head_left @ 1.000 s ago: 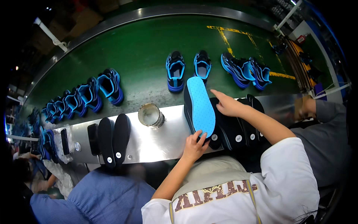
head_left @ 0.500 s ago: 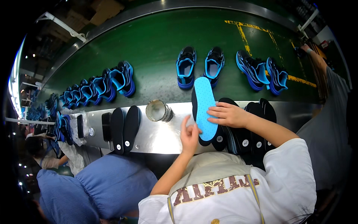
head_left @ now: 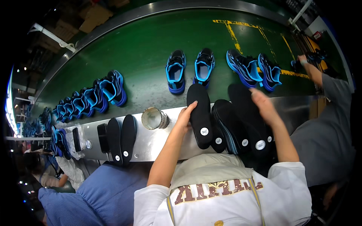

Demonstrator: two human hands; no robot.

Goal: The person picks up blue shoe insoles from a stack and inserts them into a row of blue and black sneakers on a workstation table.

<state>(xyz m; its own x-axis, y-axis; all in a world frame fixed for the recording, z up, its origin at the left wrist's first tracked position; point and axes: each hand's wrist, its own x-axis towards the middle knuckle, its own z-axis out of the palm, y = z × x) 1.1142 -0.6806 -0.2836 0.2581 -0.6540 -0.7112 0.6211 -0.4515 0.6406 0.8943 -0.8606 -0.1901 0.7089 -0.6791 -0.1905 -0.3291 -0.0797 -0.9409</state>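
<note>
My left hand [head_left: 186, 115] grips a black insole [head_left: 200, 109] by its left edge, thumb on the dark face, which has a round white sticker near the heel. At the right, my right hand [head_left: 265, 107] is closed on the edge of another black insole [head_left: 242, 101], slightly smeared by motion. Between and below these two lie several more black insoles [head_left: 227, 120], stacked at the bench edge and partly covered. Just beyond my hands, a pair of black and blue running shoes [head_left: 175, 73] stands on the green belt.
A round tin [head_left: 154, 118] stands left of my left hand on the metal bench [head_left: 173, 145]. Farther left are two insoles [head_left: 127, 137] and a phone [head_left: 102, 137]. More shoes [head_left: 109, 90] line the green belt [head_left: 143, 49]. People in blue [head_left: 102, 192] and grey [head_left: 320, 143] flank me.
The insole that showed its light blue face between my hands is now seen dark side up in my left hand. My right hand has moved right, onto another insole.
</note>
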